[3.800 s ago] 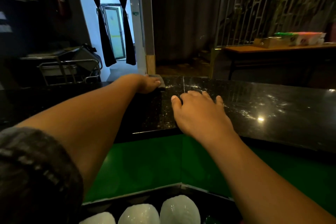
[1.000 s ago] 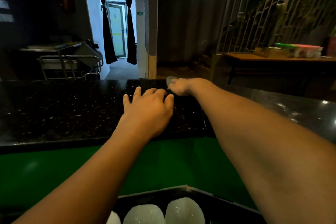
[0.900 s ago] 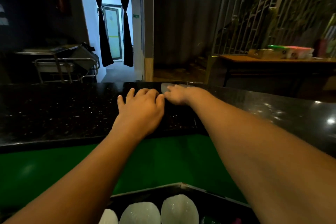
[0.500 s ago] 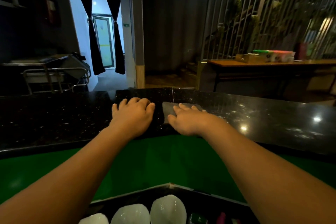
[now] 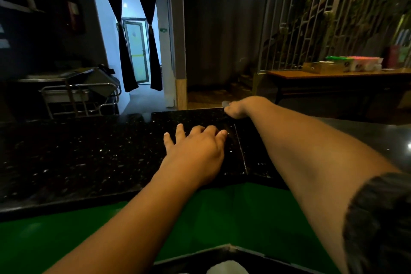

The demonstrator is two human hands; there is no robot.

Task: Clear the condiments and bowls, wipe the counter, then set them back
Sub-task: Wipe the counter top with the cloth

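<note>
The black speckled stone counter (image 5: 77, 158) runs across the middle of the view. My left hand (image 5: 195, 151) lies flat on it, palm down, fingers spread, holding nothing. My right hand (image 5: 239, 109) is stretched to the counter's far edge and presses a grey cloth (image 5: 225, 103) there; only a corner of the cloth shows past the fingers. A white bowl (image 5: 226, 268) peeks up at the bottom edge inside a dark tray (image 5: 193, 259). No condiments are in view.
A green front panel (image 5: 66, 233) drops below the counter's near edge. Beyond the counter stand a metal trolley (image 5: 82, 93) at the left, a curtained doorway (image 5: 135, 51), a pillar (image 5: 178, 51), and a wooden table (image 5: 333, 74) with boxes at the right.
My right hand has pushed the cloth from near the counter's front edge out to its far edge. My left hand stayed flat on the counter. The view has dropped, hiding most bowls.
</note>
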